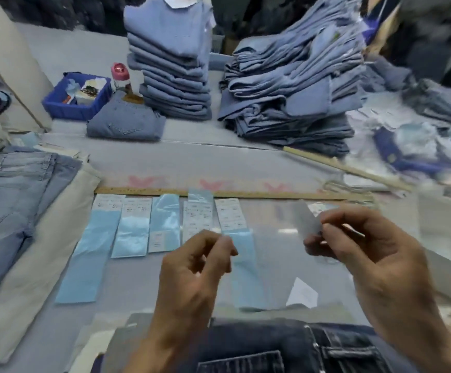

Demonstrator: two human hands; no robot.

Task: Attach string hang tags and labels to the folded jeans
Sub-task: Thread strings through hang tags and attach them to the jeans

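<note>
Ahead, five label strips (165, 224) — two jeans stacks (173, 63) behind.

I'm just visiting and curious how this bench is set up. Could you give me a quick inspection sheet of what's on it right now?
Surface: pale table with a wooden ruler lying across it.
Job's things: label strips in a row below the ruler; dark jeans at the near edge; folded jeans stack and a looser pile at the back.
Clutter: blue bin with oddments, pink-capped bottle, wooden stick.
Grippers: right hand pinches a translucent label; left hand has curled fingers, contents unclear.
Cables: nothing seen.
Surroundings: light jeans laid flat at left; blurred packaging at right.
</note>
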